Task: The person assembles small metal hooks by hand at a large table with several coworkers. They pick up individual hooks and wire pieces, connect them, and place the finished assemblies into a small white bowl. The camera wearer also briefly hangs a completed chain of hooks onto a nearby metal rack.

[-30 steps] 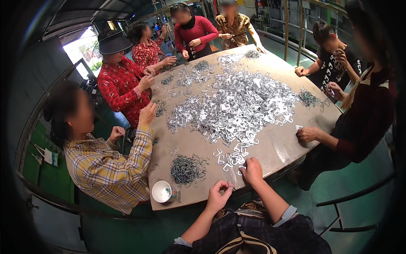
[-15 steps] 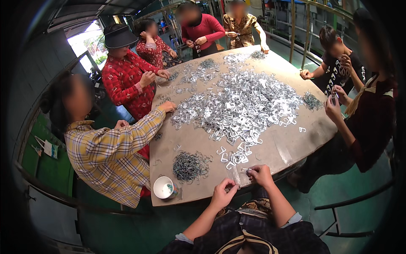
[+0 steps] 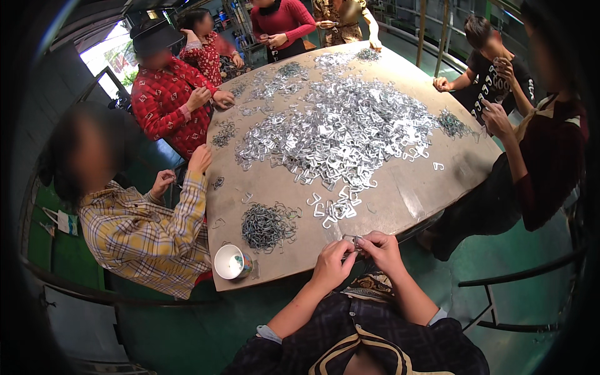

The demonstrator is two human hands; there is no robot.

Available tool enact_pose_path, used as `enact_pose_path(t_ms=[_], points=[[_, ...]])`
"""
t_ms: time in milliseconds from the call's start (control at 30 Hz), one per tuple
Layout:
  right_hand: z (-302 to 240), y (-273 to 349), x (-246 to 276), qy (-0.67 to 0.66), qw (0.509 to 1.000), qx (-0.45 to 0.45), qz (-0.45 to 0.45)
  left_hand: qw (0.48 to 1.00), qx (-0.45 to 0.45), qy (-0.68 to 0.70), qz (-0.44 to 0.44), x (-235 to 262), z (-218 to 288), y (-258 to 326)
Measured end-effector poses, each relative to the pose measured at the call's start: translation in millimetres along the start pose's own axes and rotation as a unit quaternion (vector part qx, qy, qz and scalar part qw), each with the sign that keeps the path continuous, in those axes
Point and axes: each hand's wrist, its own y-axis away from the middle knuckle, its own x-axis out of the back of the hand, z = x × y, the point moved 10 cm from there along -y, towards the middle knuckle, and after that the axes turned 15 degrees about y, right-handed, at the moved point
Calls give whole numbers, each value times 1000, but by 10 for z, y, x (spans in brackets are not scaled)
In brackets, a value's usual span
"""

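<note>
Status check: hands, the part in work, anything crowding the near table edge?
Left hand and right hand together, pinching a small metal clip at the table edge. Wire-piece heap and white cup to the left, apart from hands.

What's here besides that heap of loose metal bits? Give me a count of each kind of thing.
Co-workers round the table: 7
Table: 1
White cup: 1
Camera wearer's hands, left hand and right hand: 2
Metal clip pinched between those hands: 1
Total: 12
</note>
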Motion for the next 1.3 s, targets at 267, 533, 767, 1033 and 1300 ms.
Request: enact_pose_path(t_ms=[267,533,767,1033,1300], points=[[-218,89,169,48,993,50,93,998,-24,-50,-39,-77,-19,-87],[-70,87,792,31,975,31,219,994,-79,-62,-47,-128,-398,-547],[-2,142,1300,38,950,45,308,917,-144,-309,-207,-1017,-935,-804],[-70,179,1364,-64,961,15,270,841,-152,-426,-298,-1358,-871,-811],[-154,132,1137,-14,973,25,228,997,-8,-31,-73,-394,-459,-988]])
